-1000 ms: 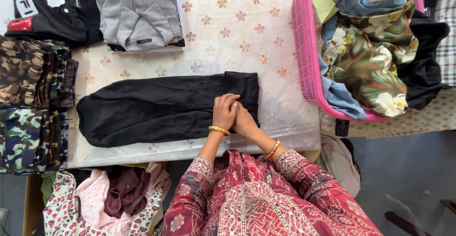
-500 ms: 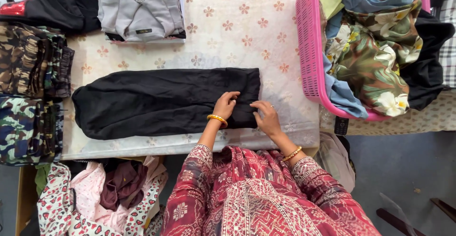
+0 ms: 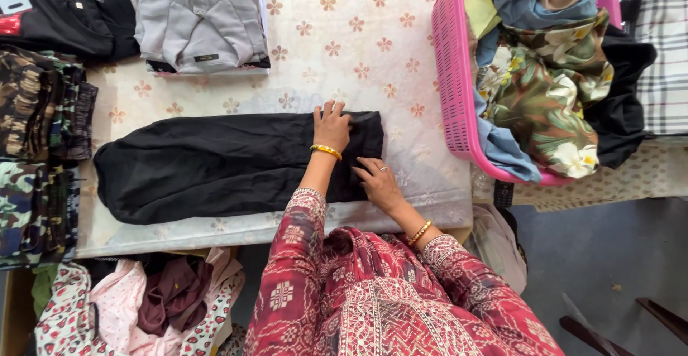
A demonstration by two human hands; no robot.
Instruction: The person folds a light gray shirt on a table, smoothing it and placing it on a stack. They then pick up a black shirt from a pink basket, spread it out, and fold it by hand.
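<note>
A long black garment (image 3: 215,166) lies folded lengthwise across the flower-print table cover (image 3: 344,48). My left hand (image 3: 331,127) rests flat on the garment's right end near its far edge, fingers spread, a gold bangle on the wrist. Just to the right and nearer me, my right hand (image 3: 380,180) presses flat on the near right corner, with a ring and a bangle showing. Neither hand holds anything. My red patterned sleeves fill the bottom of the view.
A pink laundry basket (image 3: 448,77) heaped with floral and blue clothes stands at the right. A folded grey shirt (image 3: 197,19) and black shirt (image 3: 64,8) lie at the back. Camouflage stacks (image 3: 36,155) line the left edge. Pink clothes (image 3: 143,306) sit below the table.
My hands, together on the garment's right end a second ago, have spread apart: the left slid to the far edge, the right toward the near corner.
</note>
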